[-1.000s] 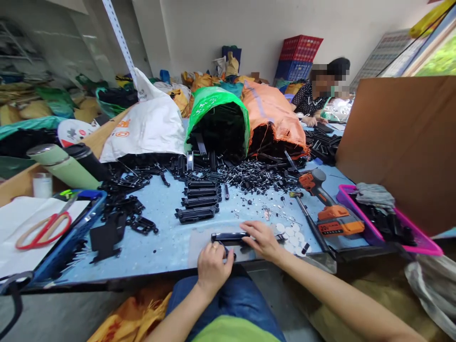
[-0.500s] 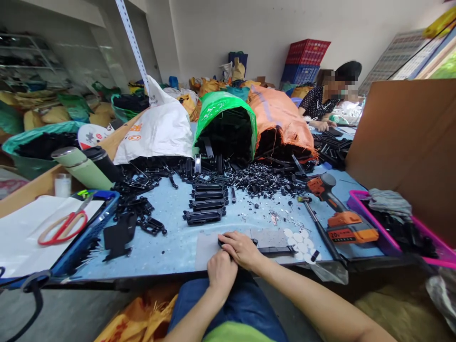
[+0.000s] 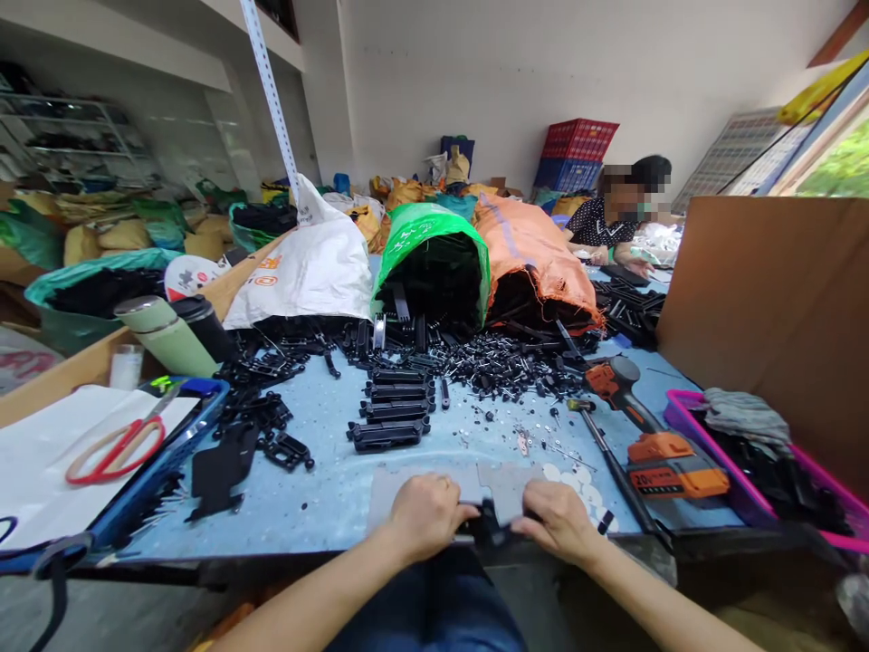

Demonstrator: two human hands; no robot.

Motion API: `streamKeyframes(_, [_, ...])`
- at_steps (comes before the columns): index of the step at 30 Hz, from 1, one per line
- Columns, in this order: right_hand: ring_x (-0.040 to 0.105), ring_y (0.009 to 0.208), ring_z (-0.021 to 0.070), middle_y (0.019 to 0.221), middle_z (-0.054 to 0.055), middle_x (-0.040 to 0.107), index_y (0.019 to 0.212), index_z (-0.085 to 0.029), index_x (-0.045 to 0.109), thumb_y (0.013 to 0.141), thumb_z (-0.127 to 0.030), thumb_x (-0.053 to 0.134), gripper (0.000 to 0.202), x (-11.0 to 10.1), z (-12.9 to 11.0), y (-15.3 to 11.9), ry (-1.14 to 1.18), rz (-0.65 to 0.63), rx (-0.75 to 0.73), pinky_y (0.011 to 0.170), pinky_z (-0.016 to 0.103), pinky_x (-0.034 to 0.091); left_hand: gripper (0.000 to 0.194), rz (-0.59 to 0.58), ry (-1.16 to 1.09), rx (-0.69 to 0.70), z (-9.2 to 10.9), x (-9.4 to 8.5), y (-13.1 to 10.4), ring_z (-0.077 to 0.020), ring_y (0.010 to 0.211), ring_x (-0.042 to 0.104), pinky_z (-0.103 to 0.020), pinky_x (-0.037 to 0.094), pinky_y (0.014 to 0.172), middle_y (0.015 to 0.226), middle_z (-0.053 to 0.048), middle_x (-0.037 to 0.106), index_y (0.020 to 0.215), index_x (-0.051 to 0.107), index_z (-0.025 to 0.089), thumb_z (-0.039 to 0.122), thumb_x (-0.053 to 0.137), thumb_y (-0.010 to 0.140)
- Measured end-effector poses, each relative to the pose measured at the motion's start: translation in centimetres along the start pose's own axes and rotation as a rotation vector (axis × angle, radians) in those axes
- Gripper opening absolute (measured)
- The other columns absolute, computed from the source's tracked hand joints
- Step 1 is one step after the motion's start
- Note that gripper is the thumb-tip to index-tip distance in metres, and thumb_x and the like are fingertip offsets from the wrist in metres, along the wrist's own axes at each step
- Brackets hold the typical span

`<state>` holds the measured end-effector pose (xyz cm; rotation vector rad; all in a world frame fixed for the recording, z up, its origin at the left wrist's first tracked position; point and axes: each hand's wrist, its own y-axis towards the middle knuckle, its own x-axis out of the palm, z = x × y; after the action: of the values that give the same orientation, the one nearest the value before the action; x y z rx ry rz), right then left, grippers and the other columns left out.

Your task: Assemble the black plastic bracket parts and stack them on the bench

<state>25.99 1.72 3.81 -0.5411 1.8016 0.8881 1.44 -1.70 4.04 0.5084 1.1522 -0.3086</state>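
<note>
At the table's front edge my left hand (image 3: 424, 516) is closed on the left side of a black plastic part (image 3: 490, 525). My right hand (image 3: 558, 518) is closed at the part's right side, its thumb and fingers pressed together. The part is somewhat blurred. Under and behind the hands lies a grey plate (image 3: 506, 484), with white round discs (image 3: 584, 489) at its right. Several long black assemblies (image 3: 388, 435) are stacked in a row beyond the hands.
Screws and small parts (image 3: 502, 362) lie before a green bag (image 3: 434, 217) and an orange bag (image 3: 529, 240). An orange drill (image 3: 672, 462) and hammer (image 3: 611, 462) are at right, scissors (image 3: 119, 448) at left. A co-worker (image 3: 615, 213) sits at the back right.
My hands, one over the other before, have moved apart and now grip the black part from both sides. The long black piece on the right of the plate has left its place. The view has tilted up.
</note>
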Motion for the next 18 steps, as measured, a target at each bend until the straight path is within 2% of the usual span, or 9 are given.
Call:
streamKeyframes(3, [0.048, 0.053, 0.0161, 0.051, 0.004, 0.048, 0.061, -0.023, 0.050, 0.090, -0.055, 0.006, 0.062, -2.8, -4.3, 1.2, 0.430, -0.043, -0.145, 0.054, 0.030, 0.035, 0.059, 0.197, -0.353, 0.135, 2.4, -2.6, -2.6, -0.0151, 0.054, 0.052, -0.028, 0.038, 0.052, 0.057, -0.006, 0.056, 0.067, 0.054, 0.019, 0.045, 0.008, 0.092])
streamKeyframes(5, [0.048, 0.052, 0.0162, 0.050, 0.003, 0.046, 0.062, -0.023, 0.047, 0.089, -0.055, 0.003, 0.060, -2.1, -7.3, 1.7, 0.703, 0.004, -0.146, 0.056, 0.030, 0.039, 0.062, 0.371, -0.552, 0.182, 4.2, -3.2, -3.8, -0.0131, 0.048, 0.049, -0.027, 0.037, 0.049, 0.051, -0.004, 0.052, 0.064, 0.052, 0.019, 0.047, 0.004, 0.092])
streamKeyframes(6, [0.049, 0.054, 0.0170, 0.053, 0.004, 0.047, 0.065, -0.024, 0.046, 0.088, -0.056, 0.003, 0.059, -0.7, -8.7, 2.1, 0.798, 0.074, -0.110, 0.056, 0.031, 0.041, 0.063, 0.468, -0.605, 0.184, 4.9, -3.1, -4.2, -0.0125, 0.047, 0.049, -0.026, 0.037, 0.048, 0.049, -0.003, 0.050, 0.063, 0.052, 0.019, 0.048, 0.004, 0.092])
streamKeyframes(8, [0.054, 0.065, 0.0206, 0.071, 0.007, 0.054, 0.082, -0.025, 0.047, 0.085, -0.058, 0.000, 0.058, 3.1, -10.9, 3.1, 0.857, 0.307, 0.023, 0.059, 0.034, 0.046, 0.063, 0.659, -0.640, 0.168, 5.9, -2.3, -4.7, -0.0131, 0.050, 0.052, -0.025, 0.040, 0.049, 0.054, -0.004, 0.054, 0.068, 0.055, 0.019, 0.050, 0.005, 0.091])
streamKeyframes(10, [0.056, 0.084, 0.0249, 0.099, 0.012, 0.054, 0.106, -0.027, 0.040, 0.087, -0.048, -0.005, 0.054, 7.0, -11.9, 4.5, 0.737, 0.549, 0.190, 0.067, 0.040, 0.048, 0.061, 0.772, -0.594, 0.170, 5.7, -1.1, -4.9, -0.0156, 0.062, 0.059, -0.026, 0.045, 0.054, 0.068, -0.008, 0.061, 0.090, 0.059, 0.019, 0.049, 0.006, 0.091])
streamKeyframes(12, [0.050, 0.103, 0.0273, 0.118, 0.013, 0.046, 0.118, -0.028, 0.031, 0.090, -0.038, 0.005, 0.040, 9.2, -11.2, 6.2, 0.614, 0.595, 0.268, 0.078, 0.045, 0.046, 0.061, 0.741, -0.422, 0.174, 4.0, -0.2, -5.0, -0.0196, 0.078, 0.061, -0.029, 0.048, 0.063, 0.084, -0.012, 0.064, 0.114, 0.052, 0.016, 0.052, 0.008, 0.091])
streamKeyframes(13, [0.046, 0.110, 0.0280, 0.122, 0.013, 0.044, 0.120, -0.028, 0.030, 0.090, -0.037, 0.015, 0.034, 9.3, -10.2, 6.9, 0.567, 0.581, 0.274, 0.084, 0.047, 0.043, 0.064, 0.682, -0.292, 0.157, 2.6, 0.1, -5.0, -0.0215, 0.082, 0.061, -0.032, 0.048, 0.067, 0.089, -0.014, 0.064, 0.120, 0.049, 0.015, 0.055, 0.009, 0.089])
streamKeyframes(16, [0.037, 0.120, 0.0283, 0.126, 0.011, 0.042, 0.117, -0.025, 0.041, 0.087, -0.035, 0.042, 0.032, 7.0, -4.9, 7.9, 0.442, 0.559, 0.336, 0.097, 0.049, 0.033, 0.074, 0.427, 0.098, 0.022, -2.9, 0.3, -4.4, -0.0240, 0.084, 0.060, -0.035, 0.047, 0.073, 0.093, -0.016, 0.062, 0.117, 0.054, 0.014, 0.067, 0.015, 0.082])
streamKeyframes(18, [0.039, 0.118, 0.0270, 0.124, 0.013, 0.045, 0.113, -0.021, 0.046, 0.087, -0.037, 0.042, 0.030, 4.6, -0.2, 7.0, 0.343, 0.579, 0.466, 0.097, 0.048, 0.033, 0.069, 0.263, 0.235, -0.063, -6.4, 0.5, -3.9, -0.0230, 0.082, 0.059, -0.034, 0.046, 0.073, 0.089, -0.015, 0.062, 0.108, 0.059, 0.014, 0.066, 0.023, 0.081])
